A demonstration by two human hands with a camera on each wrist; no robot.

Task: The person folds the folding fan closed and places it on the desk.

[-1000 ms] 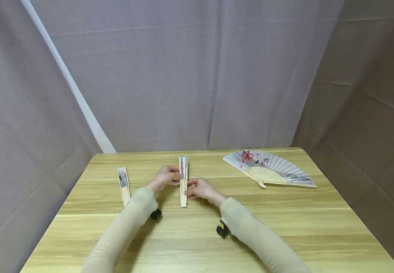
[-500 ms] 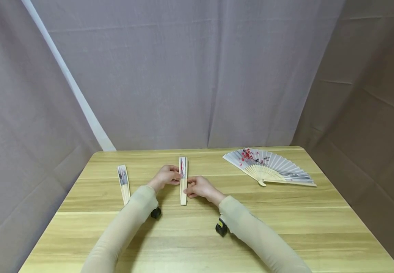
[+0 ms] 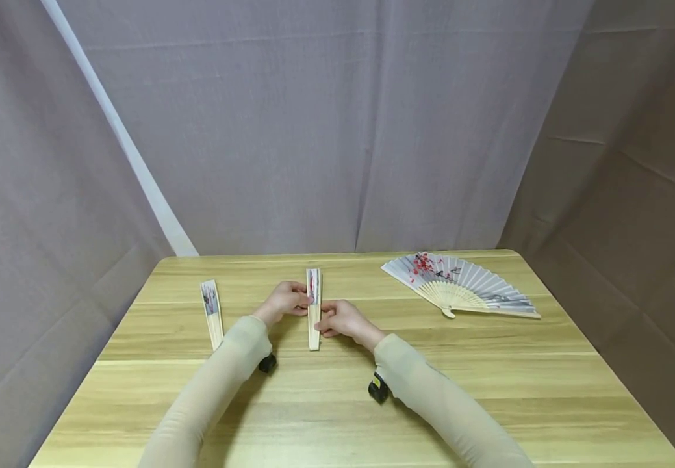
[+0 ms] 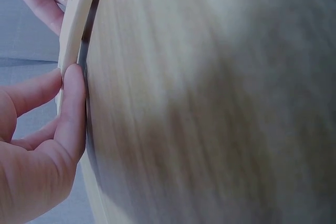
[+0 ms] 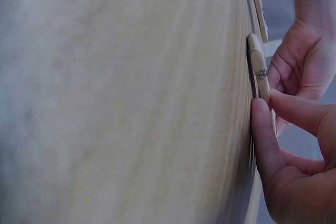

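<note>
A folded fan (image 3: 314, 311) with bamboo ribs lies lengthwise in the middle of the wooden table (image 3: 489, 377). My left hand (image 3: 299, 303) pinches its left edge near the paper part, and the fingertips (image 4: 71, 85) meet on the rib (image 4: 73, 30). My right hand (image 3: 324, 322) pinches the right edge lower down. In the right wrist view its fingers (image 5: 261, 129) sit just behind the fan's rivet end (image 5: 259, 66), with the left hand (image 5: 304, 51) beyond. Both arms wear beige sleeves.
A second folded fan (image 3: 212, 313) lies to the left of my left hand. An open fan (image 3: 460, 285) painted with red blossoms lies spread at the table's far right. Grey cloth hangs behind and at both sides.
</note>
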